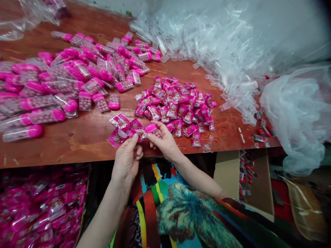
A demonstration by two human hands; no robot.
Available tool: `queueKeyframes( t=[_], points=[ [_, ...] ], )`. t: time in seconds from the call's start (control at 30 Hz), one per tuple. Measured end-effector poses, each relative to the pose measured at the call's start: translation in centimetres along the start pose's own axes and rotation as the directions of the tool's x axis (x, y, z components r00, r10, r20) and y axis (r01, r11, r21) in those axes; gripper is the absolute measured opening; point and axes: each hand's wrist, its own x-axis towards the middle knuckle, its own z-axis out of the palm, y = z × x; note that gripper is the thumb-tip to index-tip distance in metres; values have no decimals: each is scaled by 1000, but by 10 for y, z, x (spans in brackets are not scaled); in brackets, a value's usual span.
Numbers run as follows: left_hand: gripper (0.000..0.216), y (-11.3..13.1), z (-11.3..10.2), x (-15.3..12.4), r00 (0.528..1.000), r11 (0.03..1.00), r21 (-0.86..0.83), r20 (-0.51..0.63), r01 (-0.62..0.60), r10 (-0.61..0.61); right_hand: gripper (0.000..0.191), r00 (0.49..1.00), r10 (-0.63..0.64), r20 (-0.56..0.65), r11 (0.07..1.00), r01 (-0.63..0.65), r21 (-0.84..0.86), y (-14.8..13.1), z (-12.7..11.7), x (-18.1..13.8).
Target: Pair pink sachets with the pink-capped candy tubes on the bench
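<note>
Between the thumb and fingers of my left hand [127, 158] is the edge of a pink printed wrapper [137, 126]. My right hand [165, 140] pinches a small pink-capped candy container [152, 128], filled with pink balls, right beside that wrapper's edge. More flat pink wrappers [116, 137] lie on the table under and left of my left fingertips. Just beyond my right hand is a heap of wrapped pink packets [178, 103]. Farther left lies a large pile of pink-capped clear containers [85, 74] holding pink balls.
The reddish wooden table [85, 137] ends just in front of my body. Clear empty tubes [207, 41] are heaped at the back right, near a translucent plastic bag [294, 103]. Below the edge stand a box of pink packets [43, 206] at left and a cardboard box [227, 172] at right.
</note>
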Motion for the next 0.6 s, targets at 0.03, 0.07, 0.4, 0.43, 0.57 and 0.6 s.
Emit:
queueKeyframes(
  t=[0.03, 0.07, 0.4, 0.43, 0.57, 0.6],
  points=[
    [58, 1, 0, 0, 1000, 1000, -4, 1, 13, -13, 80, 1000, -3, -8, 1000, 3, 2, 1, -1, 0],
    [56, 1, 0, 1, 1000, 1000, -10, 0, 27, -27, 81, 1000, -8, -18, 1000, 8, 8, 2, -1, 0],
    [43, 1, 3, 3, 995, 995, -40, 47, 86, -84, 93, 998, -67, 11, 998, 67, -7, -5, -8, -3],
    [44, 1, 3, 3, 995, 996, -34, 66, 80, -78, 93, 997, -73, 11, 997, 73, -21, -5, -8, -3],
    [47, 2, 4, 1, 990, 998, 3, 128, 64, -64, 81, 996, -84, -21, 994, 83, -69, 0, -7, -2],
    [48, 2, 3, 1, 989, 998, 10, 136, 65, -65, 78, 996, -88, -27, 993, 86, -77, 1, -6, -2]
  ],
)
